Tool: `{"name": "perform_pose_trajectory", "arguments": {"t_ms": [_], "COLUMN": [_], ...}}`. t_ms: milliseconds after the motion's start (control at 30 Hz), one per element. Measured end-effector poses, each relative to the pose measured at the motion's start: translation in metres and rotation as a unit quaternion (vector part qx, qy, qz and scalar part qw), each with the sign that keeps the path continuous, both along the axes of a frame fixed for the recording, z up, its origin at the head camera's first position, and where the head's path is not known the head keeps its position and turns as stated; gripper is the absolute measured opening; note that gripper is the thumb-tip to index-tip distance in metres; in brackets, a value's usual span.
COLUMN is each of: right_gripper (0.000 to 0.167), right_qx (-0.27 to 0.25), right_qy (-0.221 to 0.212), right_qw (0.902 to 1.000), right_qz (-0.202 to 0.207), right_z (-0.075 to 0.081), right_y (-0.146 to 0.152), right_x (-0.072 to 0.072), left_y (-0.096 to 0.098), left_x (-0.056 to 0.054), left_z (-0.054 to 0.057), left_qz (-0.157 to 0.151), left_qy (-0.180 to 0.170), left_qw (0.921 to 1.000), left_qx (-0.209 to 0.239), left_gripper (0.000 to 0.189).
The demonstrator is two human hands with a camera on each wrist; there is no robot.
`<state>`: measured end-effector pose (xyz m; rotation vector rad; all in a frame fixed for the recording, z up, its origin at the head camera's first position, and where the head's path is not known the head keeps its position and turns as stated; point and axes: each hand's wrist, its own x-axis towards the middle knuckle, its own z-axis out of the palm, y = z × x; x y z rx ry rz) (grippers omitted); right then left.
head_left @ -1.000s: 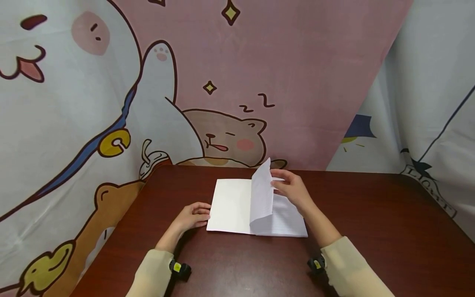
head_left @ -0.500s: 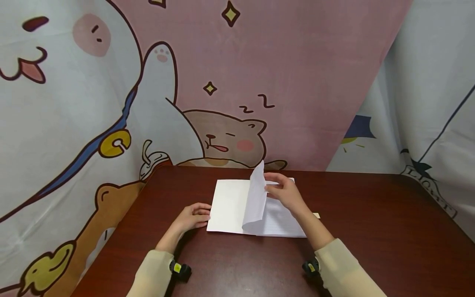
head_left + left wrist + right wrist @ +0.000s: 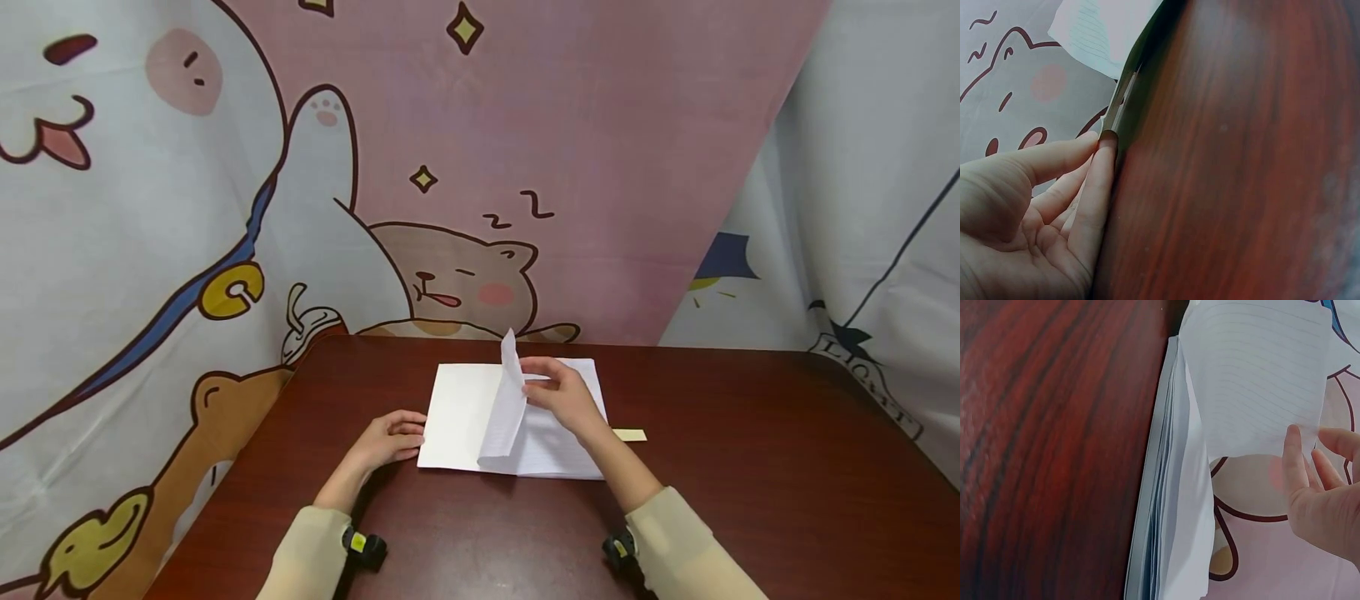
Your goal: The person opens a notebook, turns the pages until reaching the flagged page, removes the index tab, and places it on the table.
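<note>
An open notebook (image 3: 461, 412) lies on the dark wooden table, a blank white side at left and lined pages (image 3: 566, 446) at right. One lined page (image 3: 504, 412) stands raised and curved near the spine in the head view. My right hand (image 3: 564, 398) pinches this page's outer edge between thumb and fingers; the right wrist view shows the lined sheet (image 3: 1254, 381) hanging from them. At the left edge, my left hand (image 3: 388, 438) holds the cover, thumb above and a finger beneath, as seen close up at the cover edge (image 3: 1116, 112).
A pale yellow strip (image 3: 630, 435) pokes out past the notebook's right side, partly behind the right forearm. The table (image 3: 750, 467) ends at a cartoon-printed cloth (image 3: 600, 167) at the back and left. Black wrist cameras sit on both wrists.
My right hand has carried the raised page leftward over the spine, past upright. The yellow strip has come into view as the forearm shifted left. My left hand has stayed in place.
</note>
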<state>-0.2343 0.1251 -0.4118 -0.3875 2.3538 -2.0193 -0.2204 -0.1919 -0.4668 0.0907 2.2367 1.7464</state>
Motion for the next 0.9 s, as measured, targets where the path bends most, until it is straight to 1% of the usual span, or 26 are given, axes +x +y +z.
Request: {"name": "perform_pose_trajectory", "arguments": {"t_ms": [167, 300, 400, 567, 767, 900], "right_gripper": [0.045, 0.048, 0.049, 0.045, 0.042, 0.042], "right_qx": [-0.004, 0.008, 0.028, 0.045, 0.057, 0.061], "right_qy": [-0.001, 0.022, 0.045, 0.056, 0.070, 0.074], "right_qw": [1.0000, 0.9996, 0.9985, 0.9974, 0.9960, 0.9953], "right_qz": [0.008, 0.014, 0.016, 0.009, 0.006, 0.009], "right_z": [-0.001, 0.000, 0.001, 0.004, 0.005, 0.006], "right_y": [-0.005, -0.008, -0.010, -0.014, -0.018, -0.020], "right_x": [0.001, 0.001, 0.000, -0.001, -0.004, -0.005], "left_y": [-0.001, -0.003, -0.003, -0.003, -0.003, -0.005], "left_x": [0.000, -0.001, -0.001, -0.001, -0.002, -0.003], "left_z": [0.000, -0.001, -0.002, -0.004, -0.005, -0.005], "left_qz": [0.003, 0.002, -0.002, -0.007, -0.003, -0.014], "left_qy": [0.001, 0.001, 0.005, 0.008, 0.007, 0.006], "left_qw": [1.0000, 1.0000, 1.0000, 0.9999, 0.9999, 0.9996], "left_qx": [-0.001, -0.002, -0.001, 0.003, 0.009, 0.022], "left_gripper": [0.041, 0.041, 0.042, 0.043, 0.043, 0.043]}}
